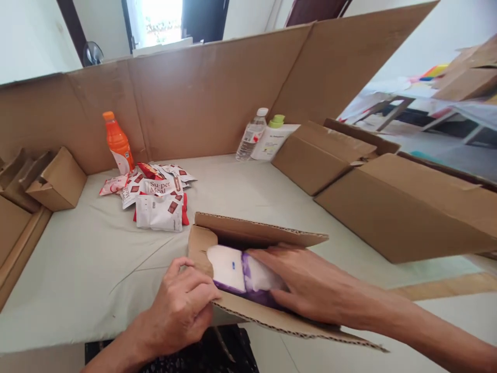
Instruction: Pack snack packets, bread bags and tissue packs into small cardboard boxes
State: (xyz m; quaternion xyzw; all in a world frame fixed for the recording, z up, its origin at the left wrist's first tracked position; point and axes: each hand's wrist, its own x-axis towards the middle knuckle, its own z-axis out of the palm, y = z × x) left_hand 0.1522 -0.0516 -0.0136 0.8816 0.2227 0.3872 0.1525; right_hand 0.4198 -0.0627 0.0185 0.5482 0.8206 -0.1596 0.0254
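An open cardboard box (pixel 267 228) sits at the table's near edge, its long flaps spread apart. My left hand (pixel 186 295) is closed on the box's near left edge, fingers curled over the cardboard. Inside lie white-and-purple packages (pixel 227 267), soft-looking, side by side; their print is too small to read. My right hand (pixel 298 280) reaches into the box from the right, its fingers and thumb around the right-hand package. Its fingertips are partly hidden, and the box floor is out of sight.
Left of the box is a pile of snack packets (pixel 159 199), with an orange drink bottle (pixel 117 142) behind. A clear water bottle (pixel 251 137) and a white bottle with a green cap (pixel 271 139) stand near the cardboard wall (pixel 217 98). Cardboard boxes (pixel 404 207) line the right.
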